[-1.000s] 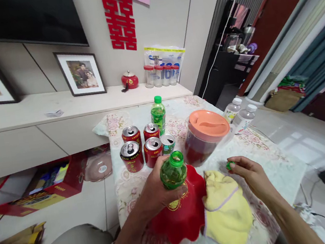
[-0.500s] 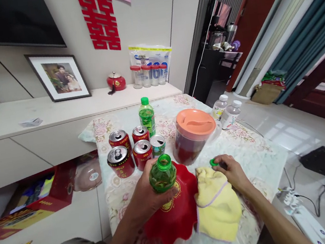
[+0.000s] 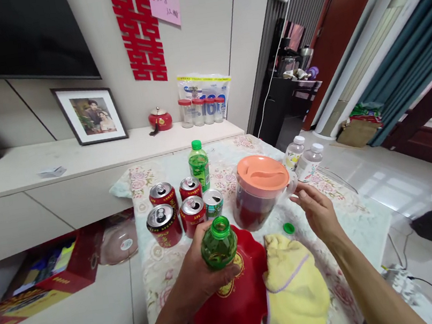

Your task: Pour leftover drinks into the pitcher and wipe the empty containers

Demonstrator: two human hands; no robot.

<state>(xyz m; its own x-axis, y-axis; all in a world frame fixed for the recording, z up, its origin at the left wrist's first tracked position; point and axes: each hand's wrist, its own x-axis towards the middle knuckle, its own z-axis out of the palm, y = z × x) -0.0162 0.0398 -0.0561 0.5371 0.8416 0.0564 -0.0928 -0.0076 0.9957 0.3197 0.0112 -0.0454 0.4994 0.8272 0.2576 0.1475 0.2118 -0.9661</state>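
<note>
My left hand [image 3: 202, 272] is wrapped around an uncapped green bottle [image 3: 219, 243], held over the red scalloped tray [image 3: 247, 292]. Beside the handle of a lidded pitcher [image 3: 253, 208] is my right hand [image 3: 316, 209], its thumb and fingers apart; whether the fingertips touch the handle I cannot tell. The pitcher has an orange lid [image 3: 262, 172] and dark red liquid inside. A green bottle cap [image 3: 288, 228] lies on the tablecloth below that hand. Right of the tray is a crumpled yellow cloth [image 3: 296, 296] with purple edging.
Several opened drink cans [image 3: 164, 226] stand left of the pitcher. Behind them is a capped green bottle [image 3: 199, 167]. Two clear white-capped bottles [image 3: 309, 161] stand right of the pitcher. A white cabinet [image 3: 117, 149] with jars and a framed photo runs behind the table.
My right hand has let go of the green cap, leaving it on the tablecloth, and moved up to the pitcher's handle. My left hand still holds the bottle. The view has tilted up slightly.
</note>
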